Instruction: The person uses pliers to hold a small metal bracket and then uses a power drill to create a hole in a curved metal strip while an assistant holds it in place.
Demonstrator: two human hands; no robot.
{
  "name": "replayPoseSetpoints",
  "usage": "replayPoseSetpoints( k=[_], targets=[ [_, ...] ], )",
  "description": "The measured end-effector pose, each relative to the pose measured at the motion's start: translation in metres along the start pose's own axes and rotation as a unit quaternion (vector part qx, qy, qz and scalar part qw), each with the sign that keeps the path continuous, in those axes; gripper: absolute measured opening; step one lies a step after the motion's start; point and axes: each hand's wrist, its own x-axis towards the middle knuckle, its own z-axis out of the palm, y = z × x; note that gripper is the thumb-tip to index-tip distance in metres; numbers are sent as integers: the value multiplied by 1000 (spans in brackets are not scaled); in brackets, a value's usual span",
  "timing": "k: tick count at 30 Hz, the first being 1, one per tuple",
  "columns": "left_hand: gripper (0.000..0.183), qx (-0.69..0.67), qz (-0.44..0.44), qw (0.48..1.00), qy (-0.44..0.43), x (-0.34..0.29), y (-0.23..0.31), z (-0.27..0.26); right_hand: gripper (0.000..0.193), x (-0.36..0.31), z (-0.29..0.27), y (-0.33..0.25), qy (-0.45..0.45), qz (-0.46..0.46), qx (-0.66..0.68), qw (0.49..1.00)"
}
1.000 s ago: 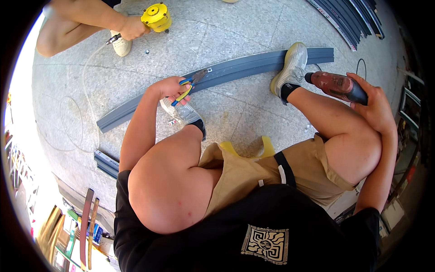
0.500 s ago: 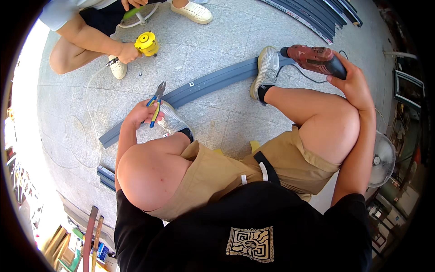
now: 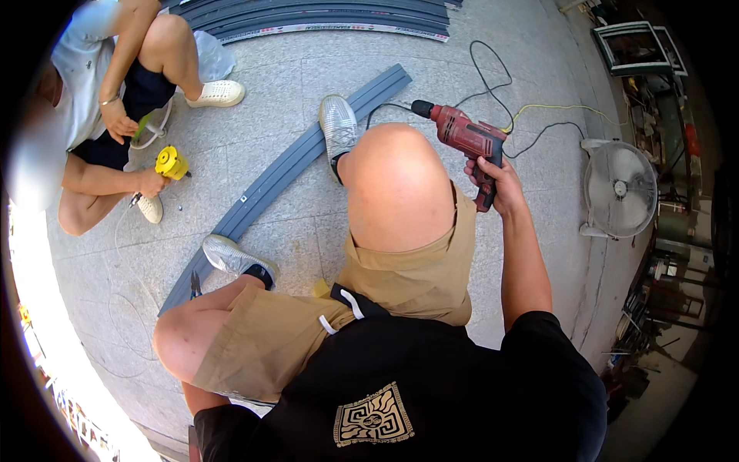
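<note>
My right hand [image 3: 504,185] is wrapped round the handle of a dark red corded power drill [image 3: 469,137], raised beside my right knee with its black chuck facing left. Nothing shows clearly in the chuck. My left hand is hidden behind my left knee. Beyond that knee the jaws of a pair of pliers [image 3: 195,285] stick up, their handles out of sight. A long grey metal profile [image 3: 283,175] lies slantwise on the floor under both my shoes, with a small light square mark on its face.
At the left a co-worker squats, one hand round a yellow power tool [image 3: 171,163] with a thin hose. Several dark profiles [image 3: 323,21] lie stacked at the far side. A fan [image 3: 620,187] stands at the right. Black and yellow cables [image 3: 566,106] cross the floor behind the drill.
The view has swung right. My right hand now holds the drill by its handle, closer to my knee. My left hand, earlier holding the pliers in sight, has dropped behind my knee.
</note>
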Motion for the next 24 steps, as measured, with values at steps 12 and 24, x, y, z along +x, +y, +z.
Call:
replayPoseSetpoints(
  k=[12, 24],
  targets=[
    [22, 116, -17, 991, 66, -67, 114, -50, 34, -39, -111, 218, 128, 56, 379, 915],
    [11, 241, -36, 969, 50, -99, 178, 2, 38, -15, -142, 275, 203, 15, 501, 841]
  ],
)
